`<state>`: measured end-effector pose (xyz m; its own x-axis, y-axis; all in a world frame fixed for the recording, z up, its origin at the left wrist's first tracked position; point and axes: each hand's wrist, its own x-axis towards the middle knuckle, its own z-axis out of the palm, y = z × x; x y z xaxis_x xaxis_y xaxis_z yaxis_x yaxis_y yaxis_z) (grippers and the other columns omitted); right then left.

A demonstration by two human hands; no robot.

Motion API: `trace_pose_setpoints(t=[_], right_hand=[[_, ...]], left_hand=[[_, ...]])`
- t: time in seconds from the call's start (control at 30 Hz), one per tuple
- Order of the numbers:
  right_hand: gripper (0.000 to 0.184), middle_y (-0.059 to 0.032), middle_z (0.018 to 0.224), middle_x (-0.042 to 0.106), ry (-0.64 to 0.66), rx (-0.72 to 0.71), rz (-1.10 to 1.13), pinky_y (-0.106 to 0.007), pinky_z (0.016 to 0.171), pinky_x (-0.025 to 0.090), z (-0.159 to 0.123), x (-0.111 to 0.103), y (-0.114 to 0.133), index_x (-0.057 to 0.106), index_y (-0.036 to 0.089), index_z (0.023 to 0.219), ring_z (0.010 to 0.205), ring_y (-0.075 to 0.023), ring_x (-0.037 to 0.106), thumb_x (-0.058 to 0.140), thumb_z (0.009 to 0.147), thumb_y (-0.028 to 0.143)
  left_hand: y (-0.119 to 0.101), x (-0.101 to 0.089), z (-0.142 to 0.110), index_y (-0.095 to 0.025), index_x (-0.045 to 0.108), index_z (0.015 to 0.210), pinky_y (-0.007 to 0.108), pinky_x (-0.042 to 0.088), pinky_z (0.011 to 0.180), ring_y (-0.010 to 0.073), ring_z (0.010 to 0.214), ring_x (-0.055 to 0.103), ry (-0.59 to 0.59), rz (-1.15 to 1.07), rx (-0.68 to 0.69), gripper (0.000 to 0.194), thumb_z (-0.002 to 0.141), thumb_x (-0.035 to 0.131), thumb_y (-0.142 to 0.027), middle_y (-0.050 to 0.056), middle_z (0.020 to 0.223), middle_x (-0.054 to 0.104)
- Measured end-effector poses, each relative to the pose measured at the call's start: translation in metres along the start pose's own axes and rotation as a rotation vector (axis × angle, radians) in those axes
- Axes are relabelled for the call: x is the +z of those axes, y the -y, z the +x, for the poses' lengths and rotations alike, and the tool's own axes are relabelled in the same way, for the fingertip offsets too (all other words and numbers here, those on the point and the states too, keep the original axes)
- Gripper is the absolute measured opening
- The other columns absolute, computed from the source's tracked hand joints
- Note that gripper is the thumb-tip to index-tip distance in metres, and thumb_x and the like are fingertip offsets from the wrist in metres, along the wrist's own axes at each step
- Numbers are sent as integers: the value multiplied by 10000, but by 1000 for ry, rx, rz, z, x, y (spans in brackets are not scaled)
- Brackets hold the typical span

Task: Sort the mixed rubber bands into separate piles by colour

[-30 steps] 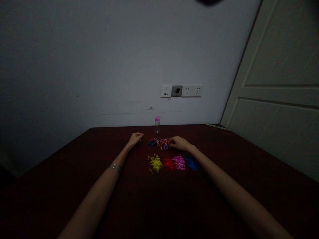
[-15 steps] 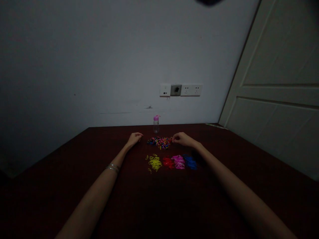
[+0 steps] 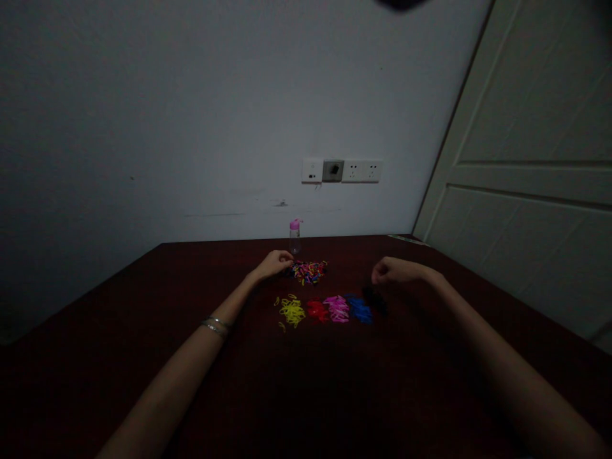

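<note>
A mixed heap of small coloured rubber bands [image 3: 310, 272] lies on the dark red table. My left hand [image 3: 276, 262] is at its left edge, thumb and fingertips together; whether a band is between them is too small to see. My right hand [image 3: 389, 271] is closed in a pinch just above a pile of black bands [image 3: 375, 299], and what it holds is hidden. Left of the black pile, in a row, lie blue bands [image 3: 359, 308], pink bands [image 3: 336, 308], red bands [image 3: 317, 310] and yellow bands [image 3: 292, 311].
A clear bottle with a pink lid [image 3: 295, 238] stands behind the mixed heap, near the wall. Wall sockets [image 3: 362, 171] are above the table's back edge [image 3: 229, 241]. A pale panelled door [image 3: 521, 185] rises on the right.
My right hand has moved right and nearer, from the mixed heap to above the black bands. My left hand has moved right, to the heap's left edge. The view has shifted slightly.
</note>
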<state>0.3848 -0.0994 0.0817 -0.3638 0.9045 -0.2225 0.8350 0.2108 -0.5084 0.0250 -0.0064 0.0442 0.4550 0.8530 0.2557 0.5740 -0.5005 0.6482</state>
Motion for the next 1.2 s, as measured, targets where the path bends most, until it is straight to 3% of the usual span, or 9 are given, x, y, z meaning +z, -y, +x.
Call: trace_pose_setpoints(t=[0.07,0.17,0.3,0.5,0.8,1.2], right_hand=[[223,-26,644,631,48,17,35,-224,494,393,-2,2,-4,655,141,739,540,-129,529,501,593,208],[255,-37,701,648,19,3,60,-230,512,407,2,3,-5,663,143,786,578,-138,542,505,595,205],[260,-42,771,658,-42,-67,47,-236,584,434,14,3,2,660,148,813,668,-152,569,496,622,214],[252,-48,781,656,-79,-160,11,-251,628,437,36,3,22,658,140,812,696,-160,570,486,646,219],[264,-47,769,653,-81,-246,9,-228,594,412,65,5,61,661,132,830,670,-141,550,476,650,191],[268,-45,757,654,-88,-215,56,-223,587,409,65,15,63,669,123,839,660,-135,548,486,655,188]], left_hand=[[-17,6,-1,-104,665,879,191,330,505,98,545,469,76,5,30,313,683,539,-313,15,610,576],[-37,15,-5,-110,670,887,192,316,496,91,526,456,175,18,75,308,686,548,-309,12,597,570],[-47,26,-9,-163,684,846,197,312,504,98,536,473,203,132,108,242,685,561,-295,16,637,595],[-47,31,-10,-231,687,806,216,333,552,141,605,524,186,355,118,181,652,601,-268,34,704,625],[-45,28,-11,-213,664,744,206,336,567,138,640,533,213,420,94,144,679,536,-230,30,718,626],[-40,27,-10,-191,645,813,202,328,550,120,660,526,220,423,94,176,714,505,-229,25,786,629]])
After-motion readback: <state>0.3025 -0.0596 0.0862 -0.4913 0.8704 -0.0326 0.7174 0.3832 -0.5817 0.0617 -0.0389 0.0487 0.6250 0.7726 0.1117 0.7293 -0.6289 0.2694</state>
